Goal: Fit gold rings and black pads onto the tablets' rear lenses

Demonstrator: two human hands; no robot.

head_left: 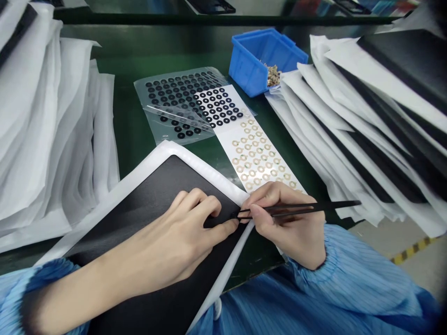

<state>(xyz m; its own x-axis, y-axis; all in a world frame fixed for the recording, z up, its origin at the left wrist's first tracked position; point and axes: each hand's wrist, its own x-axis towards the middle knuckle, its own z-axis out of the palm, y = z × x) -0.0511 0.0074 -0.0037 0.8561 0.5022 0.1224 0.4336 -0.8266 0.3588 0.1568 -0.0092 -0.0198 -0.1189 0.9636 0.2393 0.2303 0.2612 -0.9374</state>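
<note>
A black flat panel [153, 195] lies on a white foam sleeve [146, 164] in front of me. My left hand [178, 237] rests on the panel, fingers curled, fingertips pressing near its right edge. My right hand [286, 223] pinches black tweezers [300, 208], whose tips point left and meet my left fingertips at the panel's edge. Whatever the tips carry is too small to see. Just beyond lies a white sheet of small tan ring stickers [258, 158].
Clear sheets of black ring stickers [185, 100] lie further back on the green table [129, 135]. A blue bin [261, 58] holds small scraps. Stacks of white-sleeved black panels stand at the left [45, 125] and the right [377, 116].
</note>
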